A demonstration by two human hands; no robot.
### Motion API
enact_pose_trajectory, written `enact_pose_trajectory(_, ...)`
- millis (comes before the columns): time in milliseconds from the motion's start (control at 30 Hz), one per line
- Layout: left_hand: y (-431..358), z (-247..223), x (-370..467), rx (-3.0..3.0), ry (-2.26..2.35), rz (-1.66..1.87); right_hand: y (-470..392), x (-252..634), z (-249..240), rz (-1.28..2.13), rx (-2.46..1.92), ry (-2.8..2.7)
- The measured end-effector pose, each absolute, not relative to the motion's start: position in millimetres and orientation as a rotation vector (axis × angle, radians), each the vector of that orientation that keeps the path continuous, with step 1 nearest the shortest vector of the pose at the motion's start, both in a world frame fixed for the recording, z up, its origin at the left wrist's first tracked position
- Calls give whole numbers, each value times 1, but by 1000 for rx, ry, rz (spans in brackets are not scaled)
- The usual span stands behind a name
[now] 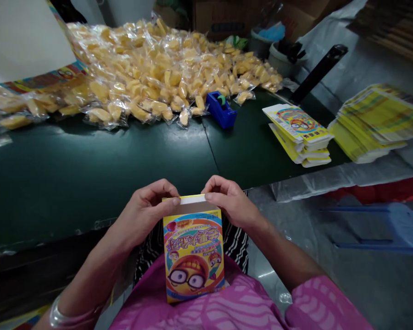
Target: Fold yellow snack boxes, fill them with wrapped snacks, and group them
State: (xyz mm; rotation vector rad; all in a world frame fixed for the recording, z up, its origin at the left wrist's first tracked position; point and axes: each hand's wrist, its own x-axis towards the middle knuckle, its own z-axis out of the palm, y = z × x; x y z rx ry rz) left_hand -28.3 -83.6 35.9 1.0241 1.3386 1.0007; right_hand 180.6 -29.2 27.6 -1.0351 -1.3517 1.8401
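Note:
A yellow carton box [192, 256] with cartoon faces on its front rests in my lap, its top end towards the table. The flap along that end stands up. My left hand [149, 204] pinches the flap's left corner between thumb and fingers. At the right corner my right hand [229, 199] pinches the same flap. Beyond my hands lies the dark green table [151, 156]. What is inside the carton cannot be made out.
Clear-wrapped yellow pieces [151, 68] form a big heap across the table's back. A blue tape dispenser [221, 110] stands before it. Flat yellow cartons [299, 128] are stacked right, beside a larger blurred stack [378, 119]. A blue stool [395, 229] is at far right.

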Motion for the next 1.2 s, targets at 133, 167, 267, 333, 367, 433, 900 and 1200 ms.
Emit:
enact_pose_trajectory(133,-83,37,-30,1144,1379,921,-40,190,26,1668,-996,-1439)
enact_pose_trajectory(167,-86,36,-30,1167,1400,921,-46,194,25,1631,-990,-1456)
enact_pose_trajectory(267,-99,29,-25,1186,1446,950,-62,202,20,1504,-1000,-1480)
enact_pose_trajectory(333,-111,24,-19,1152,1482,1058,-69,205,18,1418,-1012,-1475)
enact_pose_trajectory(367,-117,22,-16,1135,1509,1139,-72,205,17,1386,-1018,-1474)
enact_pose_trajectory(433,-127,18,-10,1130,1572,1279,-73,206,17,1351,-1024,-1480)
enact_pose_trajectory(900,-135,27,-16,1098,1545,1289,-78,201,29,1322,-1067,-1572)
enact_pose_trajectory(1200,-128,39,-17,988,1636,1266,-77,199,24,1305,-1024,-1702)
